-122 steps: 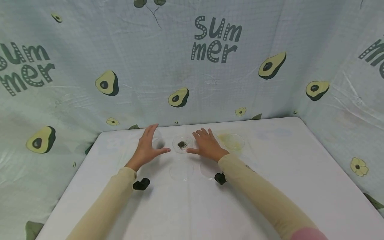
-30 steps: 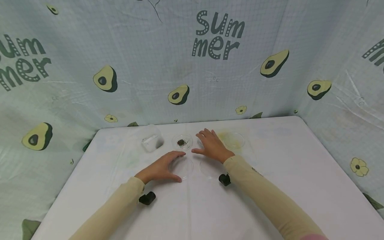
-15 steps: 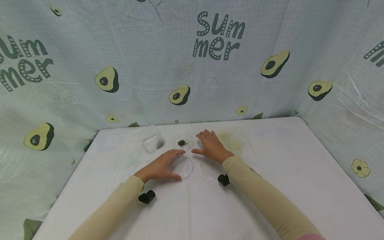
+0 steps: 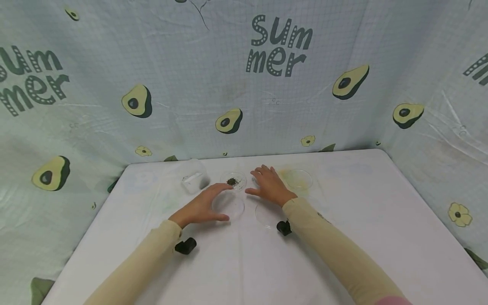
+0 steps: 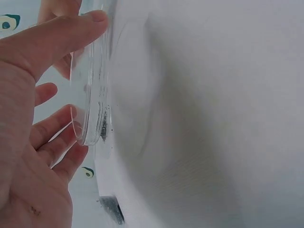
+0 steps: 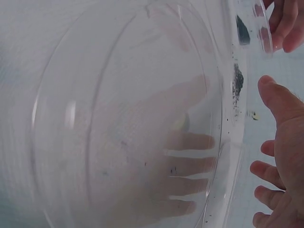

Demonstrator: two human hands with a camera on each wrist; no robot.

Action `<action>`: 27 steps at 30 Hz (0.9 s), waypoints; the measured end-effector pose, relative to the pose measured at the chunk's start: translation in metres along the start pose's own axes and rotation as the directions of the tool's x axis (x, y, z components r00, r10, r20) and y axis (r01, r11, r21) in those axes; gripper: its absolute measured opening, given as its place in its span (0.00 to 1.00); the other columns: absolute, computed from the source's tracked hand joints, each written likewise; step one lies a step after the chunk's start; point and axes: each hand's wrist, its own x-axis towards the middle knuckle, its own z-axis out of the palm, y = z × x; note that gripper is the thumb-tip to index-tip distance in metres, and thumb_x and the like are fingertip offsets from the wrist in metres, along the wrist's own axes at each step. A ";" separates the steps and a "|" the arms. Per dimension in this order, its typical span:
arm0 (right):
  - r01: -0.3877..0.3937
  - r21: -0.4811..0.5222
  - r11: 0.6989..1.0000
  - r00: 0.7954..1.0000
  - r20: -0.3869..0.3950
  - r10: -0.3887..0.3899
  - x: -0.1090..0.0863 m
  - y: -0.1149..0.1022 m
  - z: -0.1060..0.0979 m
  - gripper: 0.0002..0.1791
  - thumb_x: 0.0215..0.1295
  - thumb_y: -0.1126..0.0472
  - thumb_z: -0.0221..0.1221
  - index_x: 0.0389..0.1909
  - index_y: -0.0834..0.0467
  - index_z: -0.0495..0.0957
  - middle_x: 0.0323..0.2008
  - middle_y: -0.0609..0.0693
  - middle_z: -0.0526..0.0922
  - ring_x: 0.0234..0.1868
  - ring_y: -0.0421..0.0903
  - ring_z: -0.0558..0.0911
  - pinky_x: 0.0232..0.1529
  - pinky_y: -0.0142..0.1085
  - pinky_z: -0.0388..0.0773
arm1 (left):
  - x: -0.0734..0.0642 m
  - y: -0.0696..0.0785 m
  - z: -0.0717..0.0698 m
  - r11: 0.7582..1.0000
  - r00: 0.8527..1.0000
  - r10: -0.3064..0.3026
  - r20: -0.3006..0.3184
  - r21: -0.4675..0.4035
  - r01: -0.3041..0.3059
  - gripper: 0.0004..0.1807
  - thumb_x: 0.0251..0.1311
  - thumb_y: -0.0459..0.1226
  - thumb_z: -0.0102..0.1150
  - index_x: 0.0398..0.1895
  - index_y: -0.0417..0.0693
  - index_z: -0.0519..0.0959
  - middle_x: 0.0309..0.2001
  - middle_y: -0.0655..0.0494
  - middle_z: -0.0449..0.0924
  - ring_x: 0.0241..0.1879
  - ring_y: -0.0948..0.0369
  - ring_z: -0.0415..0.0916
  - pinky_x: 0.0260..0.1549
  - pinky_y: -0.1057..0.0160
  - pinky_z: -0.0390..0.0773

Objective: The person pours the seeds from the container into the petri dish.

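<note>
White table [image 4: 381, 237] before an avocado-print curtain [image 4: 183, 84], clear dish [image 4: 228, 206] newly raised.

Grips the clear dish with the left hand [image 4: 200, 207], thumb [image 5: 85, 28] at one edge and fingers [image 5: 54, 124] at the other; holds it just above the table, somewhat farther from the body and nearer the flake dish [image 4: 244, 178] than half a second ago. Judging by that, now carries rather than merely steadies, with the dark flakes [image 4: 231, 181] as yet uncovered. Keeps the right hand [image 4: 270, 184] spread beside the flake dish, as before; cannot tell of any touch there. Also in view: a spare dish [image 4: 264, 214] near the right wrist, a yellow-tinged dish [image 4: 299, 180] beyond the right hand, and a clear container [image 4: 194, 182] beyond the left.
</note>
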 end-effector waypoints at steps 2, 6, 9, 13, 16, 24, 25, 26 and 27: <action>0.001 0.007 1.000 1.000 0.003 -0.001 0.001 -0.001 0.001 0.40 0.61 0.38 0.60 0.67 0.58 0.67 0.68 0.57 0.68 0.74 0.57 0.58 0.75 0.54 0.49 | 0.001 0.000 -0.001 1.000 1.000 -0.009 -0.002 -0.001 0.009 0.46 0.45 0.47 0.76 0.70 0.54 0.64 0.70 0.57 0.63 0.71 0.54 0.58 0.69 0.45 0.61; 0.004 0.027 1.000 1.000 0.007 -0.004 0.002 -0.003 0.002 0.39 0.61 0.39 0.61 0.67 0.57 0.68 0.68 0.57 0.68 0.75 0.57 0.58 0.76 0.54 0.48 | 0.002 -0.002 -0.002 1.000 1.000 -0.016 -0.006 0.004 0.016 0.45 0.46 0.47 0.75 0.69 0.54 0.64 0.70 0.55 0.63 0.71 0.53 0.58 0.69 0.45 0.62; 0.012 0.027 1.000 1.000 0.010 -0.012 0.003 -0.005 0.003 0.38 0.61 0.39 0.61 0.66 0.56 0.68 0.68 0.57 0.68 0.74 0.58 0.58 0.76 0.54 0.48 | 0.003 -0.003 -0.004 1.000 1.000 -0.020 -0.010 0.004 0.020 0.44 0.47 0.46 0.75 0.69 0.53 0.65 0.70 0.53 0.63 0.71 0.52 0.59 0.68 0.44 0.62; 0.024 0.019 1.000 1.000 0.009 -0.025 0.004 -0.007 0.003 0.36 0.62 0.40 0.60 0.66 0.55 0.69 0.68 0.57 0.68 0.74 0.58 0.58 0.75 0.55 0.49 | 0.005 -0.005 -0.007 0.999 0.999 -0.034 -0.022 0.006 0.034 0.42 0.49 0.46 0.73 0.68 0.53 0.65 0.70 0.52 0.62 0.71 0.51 0.58 0.68 0.42 0.62; 0.033 0.008 0.999 0.999 0.011 -0.033 0.005 -0.008 0.004 0.35 0.64 0.40 0.59 0.66 0.55 0.69 0.68 0.57 0.69 0.74 0.58 0.59 0.75 0.55 0.49 | 0.007 -0.005 -0.009 0.999 0.998 -0.050 -0.039 0.014 0.051 0.42 0.49 0.47 0.73 0.68 0.53 0.65 0.70 0.51 0.61 0.71 0.50 0.57 0.68 0.42 0.61; 0.021 -0.012 1.000 0.999 0.028 -0.021 0.009 -0.009 0.003 0.34 0.67 0.42 0.56 0.67 0.56 0.67 0.69 0.56 0.67 0.75 0.58 0.57 0.76 0.54 0.48 | 0.015 -0.004 -0.014 0.994 0.994 -0.097 -0.046 0.049 0.099 0.43 0.51 0.47 0.72 0.69 0.51 0.63 0.72 0.49 0.59 0.72 0.49 0.55 0.69 0.42 0.59; 0.021 -0.017 1.000 0.999 0.031 -0.020 0.010 -0.009 0.003 0.33 0.67 0.42 0.55 0.68 0.56 0.67 0.69 0.56 0.67 0.75 0.57 0.57 0.76 0.54 0.48 | 0.015 -0.004 -0.014 0.993 0.994 -0.105 -0.043 0.048 0.107 0.43 0.51 0.47 0.72 0.69 0.51 0.63 0.72 0.49 0.59 0.73 0.49 0.55 0.69 0.42 0.59; 0.022 -0.017 1.000 0.999 0.031 -0.021 0.010 -0.009 0.004 0.33 0.68 0.42 0.55 0.67 0.56 0.67 0.69 0.56 0.67 0.75 0.58 0.57 0.76 0.54 0.48 | 0.016 -0.004 -0.014 0.992 0.993 -0.112 -0.040 0.047 0.114 0.43 0.51 0.47 0.72 0.69 0.52 0.63 0.72 0.50 0.59 0.73 0.49 0.55 0.70 0.42 0.59; 0.023 -0.020 1.000 0.999 0.034 -0.022 0.011 -0.009 0.004 0.33 0.68 0.42 0.55 0.68 0.56 0.67 0.69 0.56 0.67 0.75 0.58 0.57 0.76 0.54 0.48 | 0.017 -0.004 -0.014 0.992 0.993 -0.114 -0.037 0.046 0.116 0.43 0.51 0.47 0.72 0.69 0.52 0.63 0.72 0.50 0.59 0.73 0.49 0.55 0.70 0.42 0.58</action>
